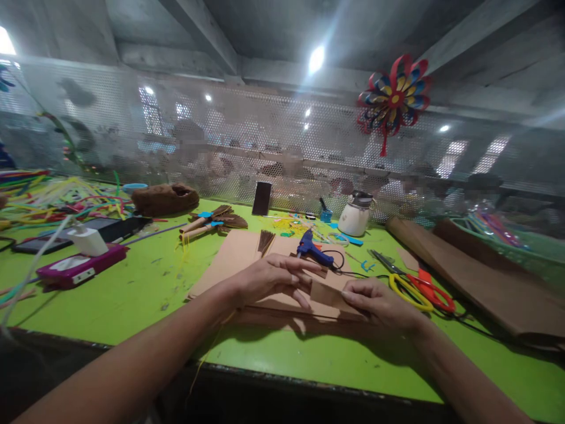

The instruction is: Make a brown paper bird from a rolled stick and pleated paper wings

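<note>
Over a stack of brown card sheets (pixel 220 259), my right hand (pixel 379 300) pinches a small brown paper piece (pixel 329 294) between thumb and fingers. My left hand (pixel 273 277) reaches in from the other side with its fingers stretched and apart, the tips close to that paper. Whether they touch it I cannot tell. Just beyond the fingers lies a blue glue gun (pixel 314 250) with a dark cable. A fringed brown bundle (pixel 265 242) rests on the card behind my left hand.
Scissors (pixel 410 288) with yellow and red handles lie right, near rolled brown paper (pixel 477 277). A white jug (pixel 354 215) and phone (pixel 262 198) stand behind. Left are brown fan-like pieces (pixel 216 221), a purple power strip (pixel 82 265) and coloured strips (pixel 88 197).
</note>
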`<state>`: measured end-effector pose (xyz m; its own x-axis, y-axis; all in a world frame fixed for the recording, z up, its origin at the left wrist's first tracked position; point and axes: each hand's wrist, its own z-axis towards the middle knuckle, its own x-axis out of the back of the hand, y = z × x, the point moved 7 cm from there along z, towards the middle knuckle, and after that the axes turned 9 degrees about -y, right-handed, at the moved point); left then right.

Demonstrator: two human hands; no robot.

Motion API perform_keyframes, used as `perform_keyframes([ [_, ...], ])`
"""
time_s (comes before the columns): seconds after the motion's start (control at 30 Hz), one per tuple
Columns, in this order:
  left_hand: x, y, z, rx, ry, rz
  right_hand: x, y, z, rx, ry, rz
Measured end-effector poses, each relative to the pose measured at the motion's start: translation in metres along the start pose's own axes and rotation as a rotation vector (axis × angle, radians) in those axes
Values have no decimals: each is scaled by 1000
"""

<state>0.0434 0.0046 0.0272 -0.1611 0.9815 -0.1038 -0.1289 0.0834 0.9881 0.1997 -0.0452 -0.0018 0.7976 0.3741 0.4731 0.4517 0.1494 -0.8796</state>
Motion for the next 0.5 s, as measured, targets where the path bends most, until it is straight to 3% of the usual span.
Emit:
perform_keyframes([
  [0.23,2,6,1,17,60,192,5,2,1,8,80,-8],
  [0.4,5,8,2,2,171,263,1,1,4,37,92,-55],
  [0.5,0,8,4,-35,156,308,-3,4,4,23,87,30],
])
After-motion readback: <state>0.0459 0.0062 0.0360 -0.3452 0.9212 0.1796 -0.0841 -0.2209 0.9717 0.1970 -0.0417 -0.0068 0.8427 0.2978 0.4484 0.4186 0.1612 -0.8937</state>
